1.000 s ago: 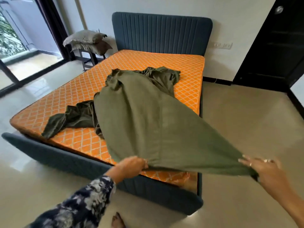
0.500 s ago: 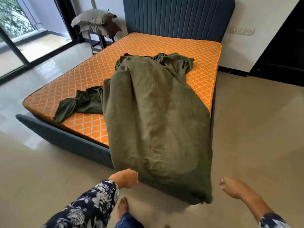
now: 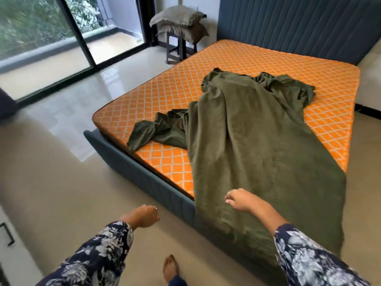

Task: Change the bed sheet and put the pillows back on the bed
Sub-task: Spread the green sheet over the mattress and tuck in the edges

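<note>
**Two hands hovering free at the foot of a half-dressed bed**

Two bare hands are hanging in the air near the bed's foot, neither grasping anything. The left hand point(image 3: 142, 215) is curling loosely over the glossy beige floor point(image 3: 61, 193), fingers bent but empty; the right hand point(image 3: 240, 200) is floating just above the sheet with its fingers relaxed and slightly spread. Both arms are wearing dark sleeves printed with pale flowers.

An olive-green bed sheet point(image 3: 257, 151), soft and lightly creased, is lying in a long band down the right half of the mattress point(image 3: 156, 104), bunching into folds at its far end and draping over the near edge toward the floor. A twisted tail of the same cloth is trailing out to the left. The mattress is showing bright orange with a quilted white diamond pattern and rounded corners, sitting in a padded blue-grey bed frame point(image 3: 132, 172) with a vertically ribbed headboard point(image 3: 299, 27).

Grey, frilled pillows point(image 3: 177, 19) are sitting stacked on a dark stool point(image 3: 175, 50) at the far left of the bed, beside tall glass doors point(image 3: 51, 34).
</note>
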